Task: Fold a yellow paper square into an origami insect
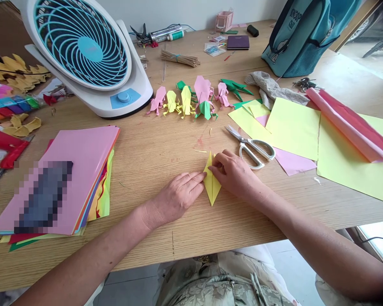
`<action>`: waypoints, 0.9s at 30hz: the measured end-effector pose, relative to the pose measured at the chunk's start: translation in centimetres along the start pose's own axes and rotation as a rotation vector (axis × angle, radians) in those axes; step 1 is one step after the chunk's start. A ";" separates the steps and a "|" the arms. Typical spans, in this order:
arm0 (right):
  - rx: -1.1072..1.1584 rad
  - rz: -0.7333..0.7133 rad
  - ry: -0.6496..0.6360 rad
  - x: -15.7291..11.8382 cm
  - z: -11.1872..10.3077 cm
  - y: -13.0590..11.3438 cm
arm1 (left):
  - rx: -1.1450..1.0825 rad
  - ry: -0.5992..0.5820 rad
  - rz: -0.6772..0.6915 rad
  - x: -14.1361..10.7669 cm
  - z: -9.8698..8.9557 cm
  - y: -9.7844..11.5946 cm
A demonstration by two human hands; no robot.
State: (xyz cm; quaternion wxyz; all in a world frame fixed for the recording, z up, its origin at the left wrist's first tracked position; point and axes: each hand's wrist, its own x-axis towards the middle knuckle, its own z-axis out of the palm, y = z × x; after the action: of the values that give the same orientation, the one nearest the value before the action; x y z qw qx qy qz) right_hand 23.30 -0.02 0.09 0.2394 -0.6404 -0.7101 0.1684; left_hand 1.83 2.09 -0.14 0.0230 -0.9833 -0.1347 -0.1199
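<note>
A yellow folded paper (212, 191), long and diamond-shaped with a crease down its middle, lies on the wooden table between my hands. My left hand (181, 196) rests flat with its fingers stretched out, the fingertips touching the paper's left edge. With thumb and fingers pinched, my right hand (231, 172) holds the upper right part of the paper and hides some of it. White-handled scissors (252, 148) lie partly open just beyond my right hand. Several folded pink, yellow and green paper figures (186, 100) stand in a row farther back.
A white and blue fan (124, 97) stands at the back left, above a stack of coloured paper (79, 148). Yellow sheets (293, 127) and a red-pink roll (354, 127) lie at right. Behind them are a grey cloth (268, 87) and a teal bag (301, 42).
</note>
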 end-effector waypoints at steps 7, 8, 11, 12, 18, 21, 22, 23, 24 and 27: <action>0.032 -0.163 0.003 -4.1 -1.1 -0.6 | -0.060 -0.029 0.012 -0.2 0.2 -0.5; 0.000 -0.209 -0.011 -4.8 -1.1 -0.8 | -0.063 -0.030 0.014 -0.3 0.2 -0.5; -0.130 -0.332 0.007 -6.5 -0.7 -1.5 | -0.080 -0.038 0.010 -0.5 0.2 -0.5; -0.164 -0.339 0.029 -6.8 -0.5 -1.6 | -0.084 -0.041 0.007 -0.5 0.2 -0.5; -0.223 -0.269 0.039 -7.0 0.2 -1.6 | -0.111 -0.053 -0.002 -0.6 0.2 -0.6; -0.183 -0.235 0.021 -7.1 0.2 -1.3 | -0.126 -0.067 -0.010 -0.6 0.2 -0.6; -0.176 -0.234 0.022 -7.1 0.2 -1.2 | -0.129 -0.072 -0.012 -0.6 0.2 -0.6; -0.173 -0.237 0.025 -7.2 0.2 -1.1 | -0.132 -0.078 -0.012 -0.6 0.2 -0.6; -0.174 -0.240 0.026 -7.2 0.2 -1.0 | -0.135 -0.086 -0.015 -0.7 0.2 -0.7; -0.186 -0.253 0.015 -7.3 0.3 -0.8 | -0.156 -0.103 -0.023 -0.7 0.3 -0.8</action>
State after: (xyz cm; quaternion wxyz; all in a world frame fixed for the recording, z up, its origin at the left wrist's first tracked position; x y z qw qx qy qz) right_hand 22.97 -7.34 -0.67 0.2035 -0.5666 -0.7958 0.0655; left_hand 1.03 2.75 -0.60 -0.0621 -0.9854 -0.1372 -0.0794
